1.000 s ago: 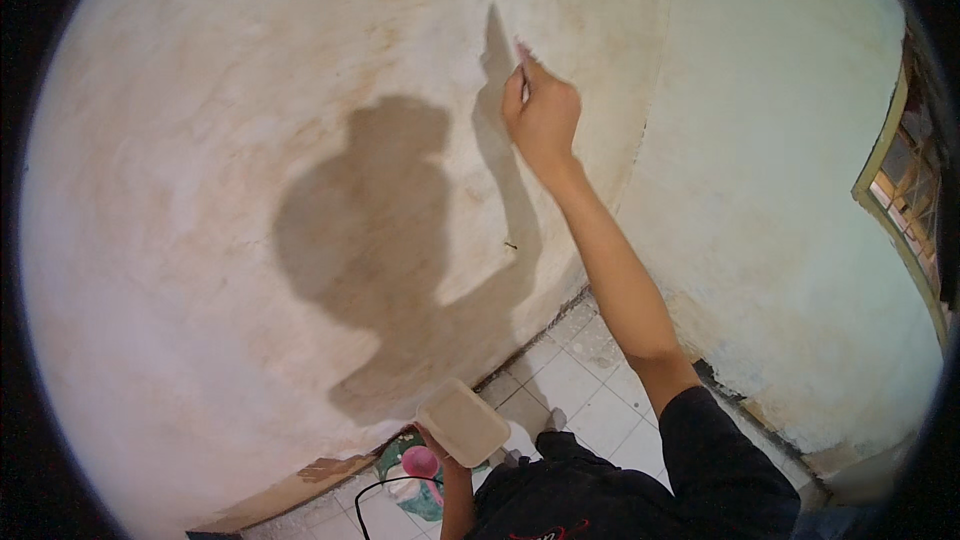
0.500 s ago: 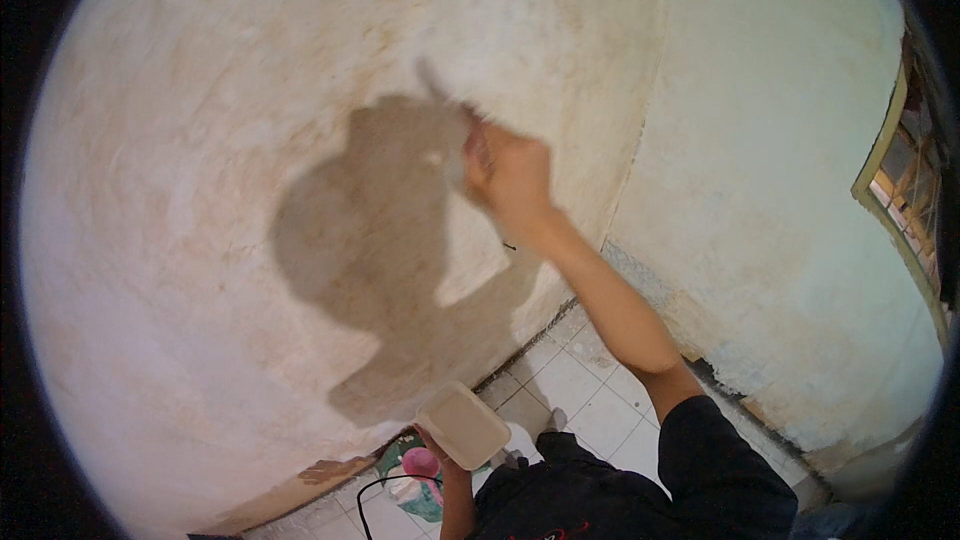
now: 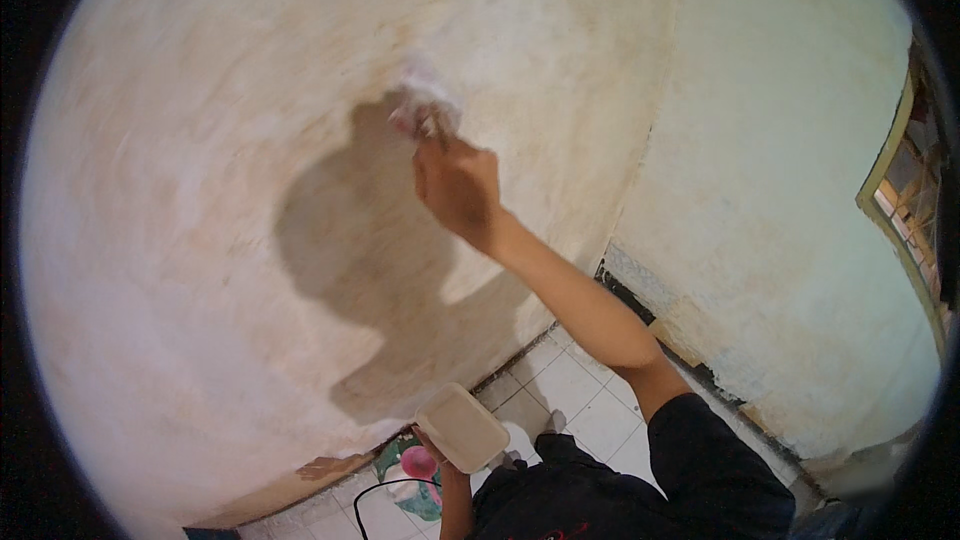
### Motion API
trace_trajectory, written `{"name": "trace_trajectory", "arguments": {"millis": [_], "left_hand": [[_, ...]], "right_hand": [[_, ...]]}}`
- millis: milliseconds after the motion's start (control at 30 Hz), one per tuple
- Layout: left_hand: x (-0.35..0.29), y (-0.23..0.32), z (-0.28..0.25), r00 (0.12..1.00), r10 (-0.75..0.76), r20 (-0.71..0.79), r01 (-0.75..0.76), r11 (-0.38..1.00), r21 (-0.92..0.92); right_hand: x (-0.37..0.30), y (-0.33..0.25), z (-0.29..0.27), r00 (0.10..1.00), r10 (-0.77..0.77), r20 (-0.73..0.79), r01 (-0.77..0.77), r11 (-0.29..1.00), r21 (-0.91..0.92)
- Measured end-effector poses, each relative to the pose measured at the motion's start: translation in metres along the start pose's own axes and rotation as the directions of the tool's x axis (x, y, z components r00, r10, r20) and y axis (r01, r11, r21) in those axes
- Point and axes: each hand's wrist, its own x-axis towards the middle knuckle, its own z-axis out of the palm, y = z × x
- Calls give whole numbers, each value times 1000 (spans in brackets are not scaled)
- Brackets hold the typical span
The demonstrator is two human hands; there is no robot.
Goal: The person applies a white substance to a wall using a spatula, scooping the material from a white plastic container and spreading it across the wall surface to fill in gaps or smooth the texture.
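Note:
My right hand [image 3: 457, 185] is raised in front of the cream, patchy wall [image 3: 200, 140], its fingers wrapped round a short, wide-headed flat hand tool [image 3: 425, 105]. Motion smears the tool's pale head, so I cannot tell if it is a brush or a scraper. The head is at the wall or very close to it. Low down, my left hand [image 3: 430, 448] grips the left edge of a shallow beige rectangular container [image 3: 462, 428]; most of its fingers are hidden beneath it.
A second wall [image 3: 780, 170] meets the first at a corner on the right, with peeling paint along its foot and a window frame [image 3: 885, 155]. White tiles [image 3: 575, 385] cover the floor. Below the container are a pink bowl-like item [image 3: 418, 462], a green sheet [image 3: 425, 508] and a black cable [image 3: 362, 505].
My right hand has swept left and slightly down along the wall, and the tool has turned from edge-on to showing its broad face. My left hand and the container have barely moved.

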Motion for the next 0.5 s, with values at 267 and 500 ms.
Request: {"name": "trace_trajectory", "arguments": {"millis": [267, 500], "left_hand": [[18, -16, 7, 1000, -13, 8, 12, 998, 68], [36, -32, -8, 999, -47, 17, 45, 994, 103]], "right_hand": [[-64, 2, -74, 979, 195, 62, -204, 919, 337], [-78, 166, -142, 542, 774, 327, -601, 85, 794]]}}
